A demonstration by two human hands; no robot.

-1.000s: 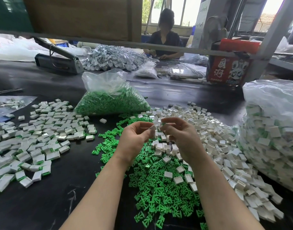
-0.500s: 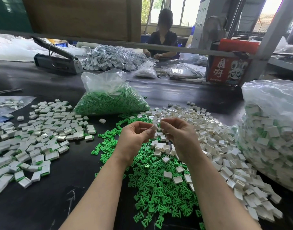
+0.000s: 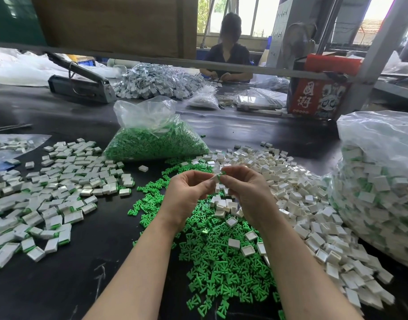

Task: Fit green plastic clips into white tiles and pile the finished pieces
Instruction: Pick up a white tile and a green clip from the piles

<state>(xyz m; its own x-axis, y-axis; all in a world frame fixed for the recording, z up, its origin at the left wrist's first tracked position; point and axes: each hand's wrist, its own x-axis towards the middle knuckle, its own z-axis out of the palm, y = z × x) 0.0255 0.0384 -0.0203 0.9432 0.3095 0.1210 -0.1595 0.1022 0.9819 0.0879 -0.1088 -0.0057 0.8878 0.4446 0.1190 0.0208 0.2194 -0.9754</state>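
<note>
My left hand (image 3: 189,195) and my right hand (image 3: 246,192) meet above the table's middle. Between their fingertips sits a small white tile (image 3: 215,178) with a green clip (image 3: 221,175) at its edge; the left fingers pinch the tile and the right fingers pinch the clip. Below the hands lies a heap of loose green clips (image 3: 221,257). Empty white tiles (image 3: 290,181) spread to the right. A pile of finished pieces (image 3: 55,188), white with green edges, covers the left of the black table (image 3: 59,285).
A clear bag of green clips (image 3: 152,139) stands behind the hands. A large clear bag of tiles (image 3: 378,192) fills the right edge. Farther back are a heat sealer (image 3: 82,84), a red box (image 3: 318,98), and a seated person (image 3: 228,56).
The hands have stayed together in the same spot. A bit of green clip now shows between the fingertips at the tile's edge.
</note>
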